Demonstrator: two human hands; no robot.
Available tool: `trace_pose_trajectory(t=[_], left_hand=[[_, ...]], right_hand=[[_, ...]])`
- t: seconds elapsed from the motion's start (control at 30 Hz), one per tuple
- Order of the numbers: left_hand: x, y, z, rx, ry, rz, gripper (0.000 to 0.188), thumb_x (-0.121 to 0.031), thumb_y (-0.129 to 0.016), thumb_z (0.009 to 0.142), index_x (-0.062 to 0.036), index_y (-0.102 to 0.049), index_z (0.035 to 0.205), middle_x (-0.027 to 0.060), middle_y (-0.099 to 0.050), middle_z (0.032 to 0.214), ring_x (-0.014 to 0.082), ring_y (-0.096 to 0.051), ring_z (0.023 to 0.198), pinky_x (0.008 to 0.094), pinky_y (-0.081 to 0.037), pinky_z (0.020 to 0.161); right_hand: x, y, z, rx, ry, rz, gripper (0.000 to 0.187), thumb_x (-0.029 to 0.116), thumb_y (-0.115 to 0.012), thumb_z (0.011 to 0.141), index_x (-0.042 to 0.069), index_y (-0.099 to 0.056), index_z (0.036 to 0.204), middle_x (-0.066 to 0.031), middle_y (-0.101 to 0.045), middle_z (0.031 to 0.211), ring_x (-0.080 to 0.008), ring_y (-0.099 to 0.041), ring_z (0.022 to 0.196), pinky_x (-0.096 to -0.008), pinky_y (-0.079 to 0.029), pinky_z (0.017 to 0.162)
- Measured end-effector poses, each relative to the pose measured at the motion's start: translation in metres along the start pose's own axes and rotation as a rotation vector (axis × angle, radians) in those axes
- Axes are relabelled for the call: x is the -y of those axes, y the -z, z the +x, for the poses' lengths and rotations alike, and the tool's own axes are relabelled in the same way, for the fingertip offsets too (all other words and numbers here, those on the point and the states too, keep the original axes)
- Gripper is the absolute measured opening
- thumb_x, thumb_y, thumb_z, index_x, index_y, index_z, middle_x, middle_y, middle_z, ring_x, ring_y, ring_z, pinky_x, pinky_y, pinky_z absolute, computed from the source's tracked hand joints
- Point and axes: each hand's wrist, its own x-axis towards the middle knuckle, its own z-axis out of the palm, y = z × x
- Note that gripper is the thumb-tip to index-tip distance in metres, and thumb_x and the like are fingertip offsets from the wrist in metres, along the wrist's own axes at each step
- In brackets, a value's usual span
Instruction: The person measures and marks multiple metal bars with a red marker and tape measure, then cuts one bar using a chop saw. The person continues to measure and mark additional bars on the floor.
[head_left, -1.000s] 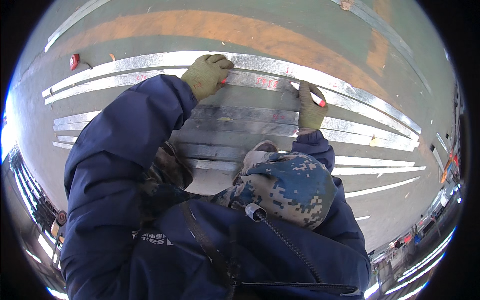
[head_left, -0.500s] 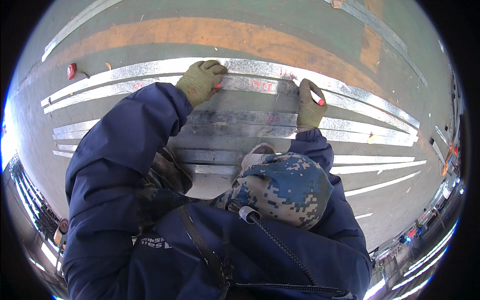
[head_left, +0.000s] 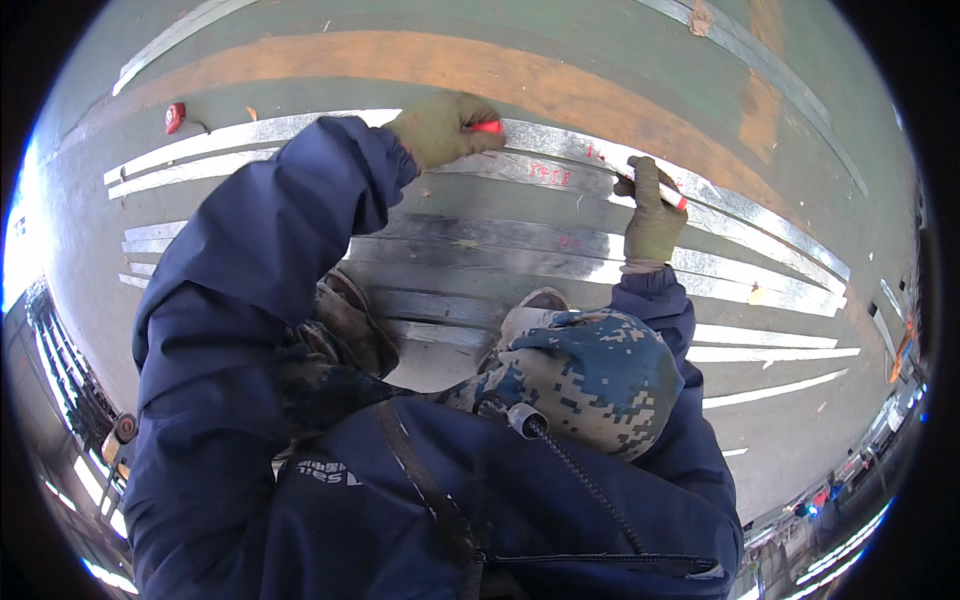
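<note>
Several long, flat metal strips lie side by side on the floor. My left hand (head_left: 445, 132), in a green work glove, is closed around a small red cap (head_left: 487, 127) that looks like a marker's, over the far metal strip (head_left: 550, 143). Red handwriting marks the second metal strip (head_left: 515, 168). My gloved right hand (head_left: 656, 222) grips a white marker (head_left: 668, 193) with a red end, close to the two far strips. The marker's tip is hidden behind my fingers.
A red tape measure (head_left: 175, 118) lies beyond the strips at far left. Nearer strips (head_left: 430, 305) run close to my shoes (head_left: 350, 325). An orange band (head_left: 400, 58) crosses the green floor beyond. Another strip (head_left: 770, 70) lies at far right.
My left hand has shifted right and farther off, its fingers now curled with the red cap showing more. My right hand still holds the marker, turned slightly. The whole view has shifted a little.
</note>
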Motion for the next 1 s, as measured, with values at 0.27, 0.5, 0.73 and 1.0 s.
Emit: trace_pose_trajectory(t=[0.27,0.5,0.73,1.0], left_hand=[[-0.064,0.074,-0.032,0.004,-0.231,-0.133,0.048,-0.035,-0.075,0.095,-0.0067,-0.067,0.134,0.0104,-0.074,0.119,0.0189,-0.07,0.106,0.033,-0.055,0.095],[-0.101,0.101,-0.07,-0.007,-0.298,-0.289,0.048,-0.032,-0.077,0.095,-0.0013,-0.068,0.131,0.0103,-0.075,0.108,0.0164,-0.069,0.098,0.0315,-0.057,0.087],[-0.131,0.153,-0.111,0.169,-0.191,-0.609,0.031,-0.034,-0.073,0.098,-0.0024,-0.075,0.099,-0.0029,-0.063,0.077,0.0052,-0.052,0.07,0.0223,-0.044,0.064],[-0.14,0.176,-0.167,-0.167,-0.254,-0.488,0.035,-0.033,-0.073,0.098,0.0016,-0.077,0.103,-0.0009,-0.064,0.075,0.0068,-0.054,0.068,0.0244,-0.045,0.061]], right_hand=[[0.099,-0.034,0.009,0.518,0.187,0.235,0.034,0.029,-0.073,0.096,-0.003,-0.075,0.107,-0.0104,-0.074,0.087,-0.0161,-0.069,0.075,-0.0297,-0.054,0.074],[0.155,-0.06,-0.002,0.714,0.389,0.226,0.029,0.025,-0.065,0.102,-0.002,-0.074,0.11,-0.0086,-0.073,0.088,-0.0148,-0.069,0.075,-0.0288,-0.055,0.071],[0.207,-0.061,-0.007,0.977,0.464,0.048,0.05,0.044,-0.058,0.105,-0.001,-0.069,0.125,-0.0068,-0.067,0.079,-0.0111,-0.057,0.067,-0.024,-0.043,0.06],[0.252,-0.127,-0.06,0.829,0.208,0.362,0.043,0.038,-0.059,0.105,-0.003,-0.07,0.107,-0.01,-0.071,0.073,-0.0134,-0.06,0.055,-0.0267,-0.052,0.057]])
